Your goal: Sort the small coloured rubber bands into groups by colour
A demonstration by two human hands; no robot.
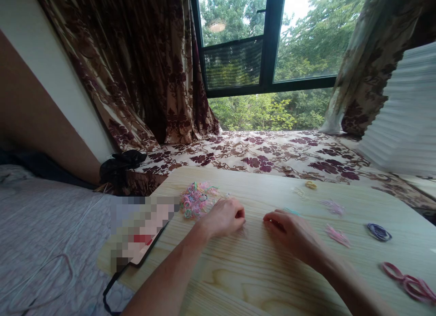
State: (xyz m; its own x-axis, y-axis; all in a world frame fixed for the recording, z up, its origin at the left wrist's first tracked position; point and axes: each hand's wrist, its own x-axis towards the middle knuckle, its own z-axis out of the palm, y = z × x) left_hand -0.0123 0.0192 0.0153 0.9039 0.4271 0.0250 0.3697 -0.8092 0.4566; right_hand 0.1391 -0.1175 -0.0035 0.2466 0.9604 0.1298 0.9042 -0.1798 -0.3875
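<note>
My left hand (225, 217) rests on the wooden table, fingers curled in and thumb against them, just right of a mixed heap of small coloured rubber bands (194, 202). A faint pinkish band or bands lies by its fingertips, too blurred to tell whether it is gripped. Across a short gap, my right hand (289, 227) has thumb and fingers closed together low over the tabletop; whatever is between them is hidden. Behind it lie teal bands (292, 211). Farther right are lilac bands (333, 207), pink bands (338, 236), cream bands (299, 193) and yellow bands (311, 185).
Dark purple hair ties (379, 232) and red-pink hair ties (413, 286) lie at the table's right. A phone-like object (145, 248), partly pixelated, with a black strap lies at the left edge. Beyond the table (218, 270) are a floral-covered sill (235, 150) and window.
</note>
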